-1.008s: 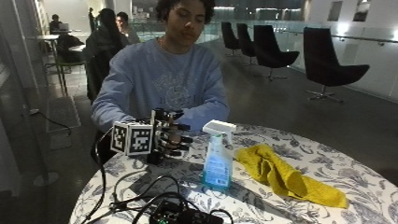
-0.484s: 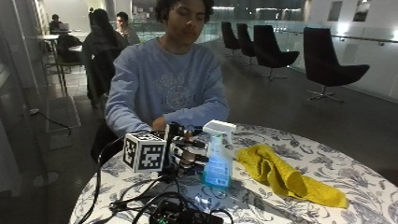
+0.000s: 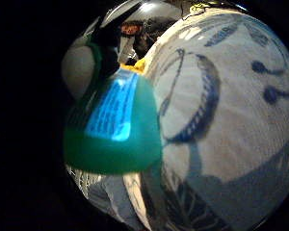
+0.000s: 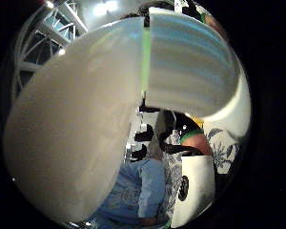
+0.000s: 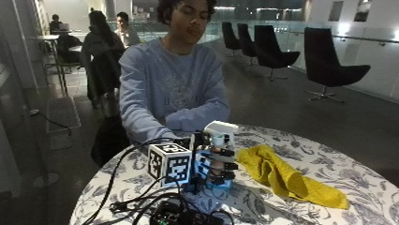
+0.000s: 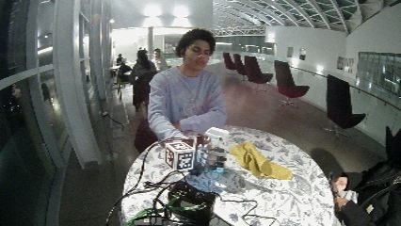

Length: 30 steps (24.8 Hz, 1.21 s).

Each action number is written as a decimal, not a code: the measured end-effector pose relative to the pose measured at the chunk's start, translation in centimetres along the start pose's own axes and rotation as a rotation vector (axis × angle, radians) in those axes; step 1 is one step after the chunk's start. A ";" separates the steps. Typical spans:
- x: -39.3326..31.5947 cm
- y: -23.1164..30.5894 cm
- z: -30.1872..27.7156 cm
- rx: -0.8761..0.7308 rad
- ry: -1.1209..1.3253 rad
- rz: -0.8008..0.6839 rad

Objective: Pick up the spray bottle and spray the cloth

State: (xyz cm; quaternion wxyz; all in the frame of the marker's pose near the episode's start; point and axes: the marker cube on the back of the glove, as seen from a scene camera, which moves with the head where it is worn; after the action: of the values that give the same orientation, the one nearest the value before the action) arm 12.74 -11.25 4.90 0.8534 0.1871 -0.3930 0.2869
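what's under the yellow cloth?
The yellow cloth lies crumpled on the round table, straight on its floral tablecloth as far as its edges show. Whether anything sits beneath its folds is hidden.

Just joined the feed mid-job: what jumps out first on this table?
The gloved right hand wrapped around the upright spray bottle near the table's front edge. Right beside it, apart from the bottle, a crumpled yellow cloth lies on the floral tabletop.

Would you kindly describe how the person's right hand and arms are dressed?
The right hand wears a black glove with black straps across the fingers. Both arms are covered by the long sleeves of a light blue-grey sweatshirt.
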 end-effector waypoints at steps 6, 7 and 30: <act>0.3 -1.6 0.1 0.102 0.048 -0.012; 0.3 -1.7 0.1 0.111 0.055 -0.014; -7.7 -4.3 0.3 -0.206 0.488 0.196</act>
State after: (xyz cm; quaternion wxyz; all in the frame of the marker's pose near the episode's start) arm 11.23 -17.38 -1.31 0.9055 -0.0143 -0.2193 0.3630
